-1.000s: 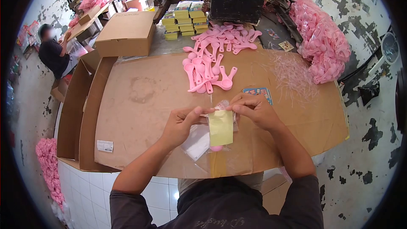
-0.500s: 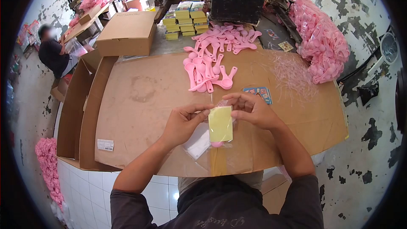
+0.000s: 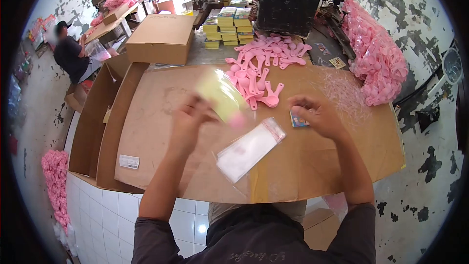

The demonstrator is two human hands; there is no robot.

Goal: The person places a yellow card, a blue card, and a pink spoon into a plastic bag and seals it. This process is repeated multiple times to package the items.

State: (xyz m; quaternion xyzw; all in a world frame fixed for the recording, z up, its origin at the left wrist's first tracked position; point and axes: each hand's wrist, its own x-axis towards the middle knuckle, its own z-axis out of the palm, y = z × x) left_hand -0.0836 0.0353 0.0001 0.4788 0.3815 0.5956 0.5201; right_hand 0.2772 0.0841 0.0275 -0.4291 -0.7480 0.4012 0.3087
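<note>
A clear packet with a yellow card and a pink piece point(image 3: 222, 97), smeared by motion, is at the fingers of my left hand point(image 3: 194, 117), left of the spoons. My right hand point(image 3: 316, 115) is over a small blue printed card stack point(image 3: 298, 119), its fingers bent against it. Between my hands, a stack of clear plastic sleeves point(image 3: 250, 150) lies slanted on the cardboard sheet point(image 3: 161, 132). Pink spoons point(image 3: 254, 79) are piled beyond them.
An open carton point(image 3: 100, 122) stands along the left edge, a closed box point(image 3: 160, 39) behind it. Stacked cards point(image 3: 228, 25) and a black machine point(image 3: 288, 5) are at the back. Bagged pink spoons point(image 3: 373, 54) heap at right. A person point(image 3: 72, 54) sits far left.
My left hand has carried the packet left and away from me. My right hand has let go of it and moved right to the blue cards. The sleeves are now uncovered.
</note>
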